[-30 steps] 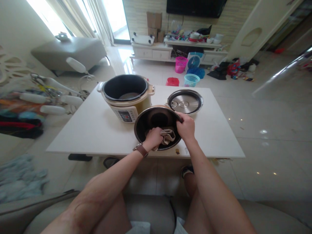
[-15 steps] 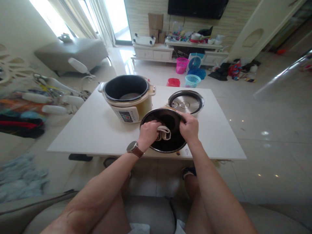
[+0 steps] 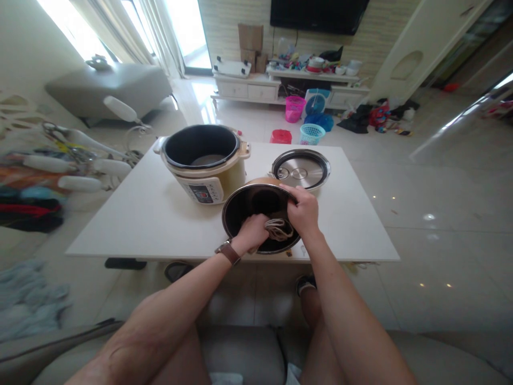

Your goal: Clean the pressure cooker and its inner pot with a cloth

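A dark inner pot (image 3: 264, 199) is tilted towards me over the near edge of the white table. My right hand (image 3: 303, 209) grips its right rim, thumb and fingers closed on either side of the wall. Inside the pot, my left hand (image 3: 254, 233) is closed on a folded cloth (image 3: 279, 229) against the lower part of the interior. To the left stands the pressure cooker body (image 3: 204, 168), open at the top, with a control panel on its front. Behind the pot, the cooker lid (image 3: 300, 168) lies with its metal underside up.
The white table (image 3: 132, 219) carries the cooker parts. Beyond it, a pink basket (image 3: 295, 109), a light-blue basket (image 3: 311, 135) and a red container (image 3: 281, 137) stand on the floor. A white lamp-like fixture (image 3: 82, 164) is left of the table.
My left hand has moved the cloth down and slightly right inside the pot. The pot has tipped, showing more of its outer wall at the top.
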The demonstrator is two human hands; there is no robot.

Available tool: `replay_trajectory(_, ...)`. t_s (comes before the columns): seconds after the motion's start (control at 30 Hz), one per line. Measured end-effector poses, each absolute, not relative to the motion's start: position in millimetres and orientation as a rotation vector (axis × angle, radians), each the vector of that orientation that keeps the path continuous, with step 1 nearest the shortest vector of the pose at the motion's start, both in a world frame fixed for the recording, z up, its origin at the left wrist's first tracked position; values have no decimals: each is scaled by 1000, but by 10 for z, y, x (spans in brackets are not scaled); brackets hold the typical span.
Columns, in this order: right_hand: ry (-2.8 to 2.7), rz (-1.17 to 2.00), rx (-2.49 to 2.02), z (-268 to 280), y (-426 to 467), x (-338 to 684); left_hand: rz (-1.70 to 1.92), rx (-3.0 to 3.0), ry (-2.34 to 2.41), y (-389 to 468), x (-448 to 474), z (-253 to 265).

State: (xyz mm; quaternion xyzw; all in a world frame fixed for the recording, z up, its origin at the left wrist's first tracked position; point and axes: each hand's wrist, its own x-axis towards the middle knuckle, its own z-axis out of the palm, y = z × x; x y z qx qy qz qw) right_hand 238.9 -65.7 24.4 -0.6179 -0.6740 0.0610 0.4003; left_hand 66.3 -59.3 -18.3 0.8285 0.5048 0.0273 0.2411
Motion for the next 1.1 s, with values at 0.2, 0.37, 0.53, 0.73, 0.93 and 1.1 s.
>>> replay_trajectory(0.2, -1686, 169, -1567, 212, -646, 2398, 755, 2337, 1503, -563, 485, 15)
replay_trajectory(0.37, -1715, 146, -1543, 215, -651, 2361, 802, 2474, 1487, -544, 454, -36)
replay_trajectory(0.53, -1681, 143, -1544, 182, -639, 2371, 193, 2448, 1553, -527, 586, -193)
replay_trajectory(0.73, -1656, 192, -1547, 177, -641, 2414, -106, 2494, 1310, -558, 632, -277)
replay_trajectory(0.93, -1662, 206, -1565, 198, -640, 2400, 122, 2442, 1481, -503, 500, 4)
replay_trajectory(1.1, -1672, 201, -1556, 207, -641, 2377, 552, 2462, 1583, -542, 364, 212)
